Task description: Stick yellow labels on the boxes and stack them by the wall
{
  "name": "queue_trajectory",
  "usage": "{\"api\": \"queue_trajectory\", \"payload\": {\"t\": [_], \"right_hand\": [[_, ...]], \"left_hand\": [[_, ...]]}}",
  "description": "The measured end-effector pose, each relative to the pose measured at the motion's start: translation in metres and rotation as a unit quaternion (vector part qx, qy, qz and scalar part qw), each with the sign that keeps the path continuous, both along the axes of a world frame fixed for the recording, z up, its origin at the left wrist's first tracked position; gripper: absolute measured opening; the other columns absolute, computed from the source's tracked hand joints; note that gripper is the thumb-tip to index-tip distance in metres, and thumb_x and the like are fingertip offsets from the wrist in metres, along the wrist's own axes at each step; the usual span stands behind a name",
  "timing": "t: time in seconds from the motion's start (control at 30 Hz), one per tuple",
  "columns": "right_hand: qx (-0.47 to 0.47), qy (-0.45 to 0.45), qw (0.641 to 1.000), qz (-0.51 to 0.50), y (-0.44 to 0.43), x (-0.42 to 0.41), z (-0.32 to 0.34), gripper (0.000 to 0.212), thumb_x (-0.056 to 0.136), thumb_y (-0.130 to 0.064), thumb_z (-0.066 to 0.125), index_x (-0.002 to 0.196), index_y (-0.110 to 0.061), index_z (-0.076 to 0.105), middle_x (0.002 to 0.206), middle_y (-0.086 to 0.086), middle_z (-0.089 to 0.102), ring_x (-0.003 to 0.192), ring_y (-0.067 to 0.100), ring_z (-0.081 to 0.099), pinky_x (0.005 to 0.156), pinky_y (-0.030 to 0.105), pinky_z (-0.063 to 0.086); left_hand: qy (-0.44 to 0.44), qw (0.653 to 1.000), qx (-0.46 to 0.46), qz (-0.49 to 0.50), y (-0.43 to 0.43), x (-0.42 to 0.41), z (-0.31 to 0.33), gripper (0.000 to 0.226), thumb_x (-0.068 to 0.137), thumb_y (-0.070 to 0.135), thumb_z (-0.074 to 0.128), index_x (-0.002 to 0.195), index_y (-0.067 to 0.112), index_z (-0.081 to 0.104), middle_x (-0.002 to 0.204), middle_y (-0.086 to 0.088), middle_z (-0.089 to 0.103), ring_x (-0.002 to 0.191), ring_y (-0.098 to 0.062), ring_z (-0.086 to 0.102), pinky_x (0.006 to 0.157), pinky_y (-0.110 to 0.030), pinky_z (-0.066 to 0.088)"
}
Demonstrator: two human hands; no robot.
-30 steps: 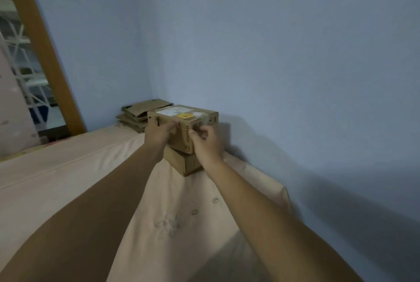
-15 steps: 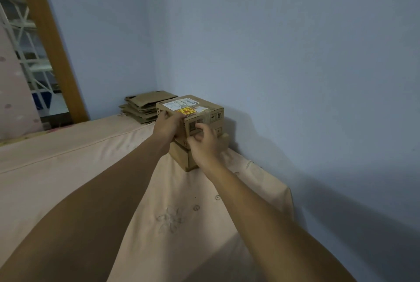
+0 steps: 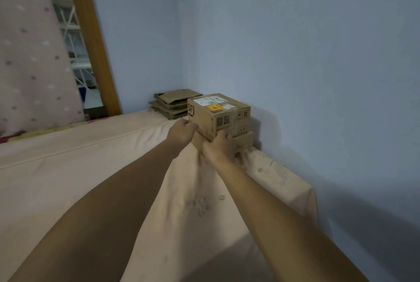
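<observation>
Blue wall (image 3: 295, 77) stood just beyond the upper box (image 3: 218, 115), clasped low by left grip (image 3: 181, 133) and right grip (image 3: 218, 147); lower box (image 3: 244, 142) half hidden.

A pink bed (image 3: 91, 168) filled the low part of the view. A pile of flat cardboard (image 3: 175, 104) lay in the far corner. A brown wood post (image 3: 91, 43) stood on the left, beside a spotty curtain (image 3: 29, 54). A white rack (image 3: 70, 31) showed between them.
</observation>
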State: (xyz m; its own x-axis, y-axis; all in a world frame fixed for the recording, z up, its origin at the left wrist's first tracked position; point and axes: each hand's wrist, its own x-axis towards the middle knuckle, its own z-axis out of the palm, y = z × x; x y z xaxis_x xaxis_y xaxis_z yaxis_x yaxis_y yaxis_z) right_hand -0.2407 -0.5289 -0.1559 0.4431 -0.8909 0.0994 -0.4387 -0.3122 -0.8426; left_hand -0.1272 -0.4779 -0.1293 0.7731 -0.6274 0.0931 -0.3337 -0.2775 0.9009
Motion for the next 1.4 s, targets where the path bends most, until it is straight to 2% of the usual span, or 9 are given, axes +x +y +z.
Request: {"api": "queue_trajectory", "payload": {"t": [0.13, 0.23, 0.43, 0.7, 0.83, 0.93, 1.13, 1.27, 1.4], "right_hand": [[0.035, 0.072, 0.997, 0.006, 0.036, 0.017, 0.008, 0.083, 0.081, -0.051, 0.053, 0.152, -0.013, 0.033, 0.154, 0.011, 0.04, 0.14, 0.035, 0.039, 0.113, 0.048, 0.04], [0.017, 0.137, 0.987, 0.086, 0.072, 0.025, 0.019, 0.073, 0.086, -0.048, 0.048, 0.151, -0.017, 0.036, 0.153, 0.008, 0.04, 0.139, 0.032, 0.04, 0.111, 0.041, 0.038], [-0.136, 0.243, 0.922, 0.268, 0.172, 0.065, 0.036, 0.06, 0.1, -0.045, 0.042, 0.156, -0.025, 0.038, 0.158, 0.003, 0.041, 0.141, 0.03, 0.041, 0.111, 0.041, 0.04], [-0.244, 0.259, 0.853, 0.382, 0.337, 0.144, 0.049, 0.058, 0.102, -0.049, 0.04, 0.154, -0.023, 0.04, 0.157, 0.004, 0.043, 0.143, 0.031, 0.038, 0.109, 0.041, 0.035], [-0.265, 0.236, 0.829, 0.433, 0.417, 0.171, 0.053, 0.059, 0.102, -0.05, 0.041, 0.154, -0.022, 0.039, 0.156, 0.006, 0.044, 0.142, 0.032, 0.04, 0.108, 0.043, 0.037], [-0.258, 0.204, 0.823, 0.462, 0.462, 0.188, 0.053, 0.059, 0.1, -0.049, 0.043, 0.153, -0.022, 0.04, 0.155, 0.006, 0.046, 0.14, 0.032, 0.043, 0.108, 0.043, 0.04], [-0.09, 0.127, 0.843, 0.514, 0.526, 0.216, 0.052, 0.063, 0.1, -0.051, 0.05, 0.152, -0.018, 0.038, 0.153, 0.008, 0.048, 0.137, 0.03, 0.048, 0.1, 0.036, 0.043], [0.0, 0.101, 0.851, 0.516, 0.543, 0.237, 0.048, 0.06, 0.101, -0.048, 0.052, 0.152, -0.019, 0.037, 0.15, 0.007, 0.049, 0.133, 0.028, 0.049, 0.096, 0.035, 0.04], [0.059, 0.081, 0.854, 0.511, 0.553, 0.257, 0.039, 0.067, 0.1, -0.046, 0.055, 0.156, -0.021, 0.03, 0.149, 0.005, 0.05, 0.125, 0.024, 0.05, 0.095, 0.034, 0.039]], "left_hand": [[-0.152, 0.976, 0.154, 0.023, 0.06, 0.022, -0.006, 0.057, 0.098, 0.038, 0.055, 0.147, 0.01, 0.047, 0.151, -0.011, 0.047, 0.137, -0.028, 0.045, 0.106, -0.037, 0.04], [-0.207, 0.946, 0.248, 0.037, 0.114, 0.036, -0.009, 0.053, 0.098, 0.041, 0.051, 0.144, 0.013, 0.05, 0.147, -0.01, 0.049, 0.132, -0.03, 0.048, 0.103, -0.041, 0.045], [-0.224, 0.918, 0.315, 0.093, 0.254, 0.062, 0.001, 0.053, 0.098, 0.045, 0.051, 0.144, 0.018, 0.051, 0.148, -0.008, 0.051, 0.134, -0.027, 0.048, 0.105, -0.04, 0.045], [-0.206, 0.868, 0.383, 0.238, 0.479, 0.091, 0.025, 0.046, 0.098, 0.04, 0.049, 0.137, 0.016, 0.055, 0.136, -0.009, 0.058, 0.121, -0.028, 0.055, 0.096, -0.038, 0.05], [-0.144, 0.872, 0.344, 0.318, 0.573, 0.108, 0.026, 0.038, 0.094, 0.038, 0.052, 0.122, 0.014, 0.062, 0.117, -0.008, 0.067, 0.101, -0.027, 0.063, 0.091, -0.04, 0.056], [-0.121, 0.885, 0.285, 0.349, 0.619, 0.127, 0.015, 0.051, 0.093, 0.053, 0.043, 0.131, 0.023, 0.06, 0.126, -0.003, 0.066, 0.112, -0.027, 0.064, 0.096, -0.038, 0.053], [0.018, 0.888, 0.099, 0.449, 0.646, 0.146, 0.003, 0.03, 0.1, 0.028, 0.053, 0.119, 0.006, 0.06, 0.098, -0.008, 0.063, 0.091, -0.023, 0.06, 0.081, -0.037, 0.052], [0.064, 0.887, 0.005, 0.457, 0.647, 0.168, -0.005, 0.05, 0.098, 0.033, 0.055, 0.138, 0.002, 0.049, 0.115, -0.01, 0.058, 0.103, -0.026, 0.056, 0.093, -0.04, 0.049], [0.08, 0.887, -0.04, 0.452, 0.641, 0.18, -0.011, 0.06, 0.096, 0.036, 0.058, 0.146, 0.006, 0.042, 0.135, -0.012, 0.055, 0.108, -0.025, 0.051, 0.091, -0.037, 0.042]]}}
